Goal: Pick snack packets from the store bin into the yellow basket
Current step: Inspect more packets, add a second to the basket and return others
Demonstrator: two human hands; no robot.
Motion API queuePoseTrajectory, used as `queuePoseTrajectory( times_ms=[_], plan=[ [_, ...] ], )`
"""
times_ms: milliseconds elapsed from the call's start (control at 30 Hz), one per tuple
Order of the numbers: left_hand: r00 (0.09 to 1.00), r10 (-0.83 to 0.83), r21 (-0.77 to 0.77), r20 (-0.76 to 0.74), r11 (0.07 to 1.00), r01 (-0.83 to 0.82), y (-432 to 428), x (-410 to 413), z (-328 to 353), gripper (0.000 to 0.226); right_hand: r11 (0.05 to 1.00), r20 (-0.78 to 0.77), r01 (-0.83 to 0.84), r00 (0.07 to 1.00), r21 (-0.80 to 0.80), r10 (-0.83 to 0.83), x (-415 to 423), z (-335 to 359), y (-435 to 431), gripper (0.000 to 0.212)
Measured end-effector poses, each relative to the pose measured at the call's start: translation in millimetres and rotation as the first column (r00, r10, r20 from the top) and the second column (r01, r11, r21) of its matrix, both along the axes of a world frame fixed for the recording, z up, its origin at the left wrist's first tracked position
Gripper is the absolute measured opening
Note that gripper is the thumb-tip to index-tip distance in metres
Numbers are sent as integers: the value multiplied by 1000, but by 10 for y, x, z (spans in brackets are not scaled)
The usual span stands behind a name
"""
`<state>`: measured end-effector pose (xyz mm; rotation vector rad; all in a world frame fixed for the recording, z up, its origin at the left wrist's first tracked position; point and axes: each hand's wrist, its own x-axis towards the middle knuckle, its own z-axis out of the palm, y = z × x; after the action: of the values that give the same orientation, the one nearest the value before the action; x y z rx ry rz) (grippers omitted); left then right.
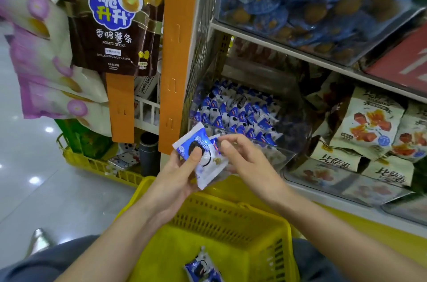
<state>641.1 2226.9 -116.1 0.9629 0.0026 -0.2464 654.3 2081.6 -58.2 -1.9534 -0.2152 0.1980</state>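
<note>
Both hands are holding blue-and-white snack packets above the yellow basket.

The left hand is gripping the snack packets from the 8 o'clock side, with its thumb pressing across the cookie picture on the front one and its fingers curling behind. The right hand is reaching in from 4 o'clock, its thumb and forefinger pinching the upper corner of the packet behind. The yellow basket is sitting at 6 o'clock directly under the hands, and two more packets of the same kind are lying on its floor. The clear store bin is standing at 1 o'clock from the hands, heaped with matching packets. A brown potato sticks bag is hanging at 10 o'clock, just beside an orange upright.
</note>
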Motion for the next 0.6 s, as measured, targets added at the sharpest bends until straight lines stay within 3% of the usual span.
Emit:
queuePoseTrajectory(
  times_ms=[133,233,400,467,600],
  plan=[
    [996,82,166,45,982,-88,31,42,11,61,990,80,-20,996,-138,32,23,-6,79,26],
    [968,220,305,121,920,-247,21,76,34,63,989,85,23,996,-143,-11,62,5,149,31],
    [934,307,368,184,859,-355,15,119,74,48,996,5,21,1000,-91,-20,137,14,199,29],
    [939,306,360,155,868,-342,18,144,80,51,999,-53,-3,999,-50,1,173,41,195,32],
    [945,324,310,-47,904,-294,70,235,68,42,999,-144,-31,989,11,32,288,183,120,26]
  ],
)
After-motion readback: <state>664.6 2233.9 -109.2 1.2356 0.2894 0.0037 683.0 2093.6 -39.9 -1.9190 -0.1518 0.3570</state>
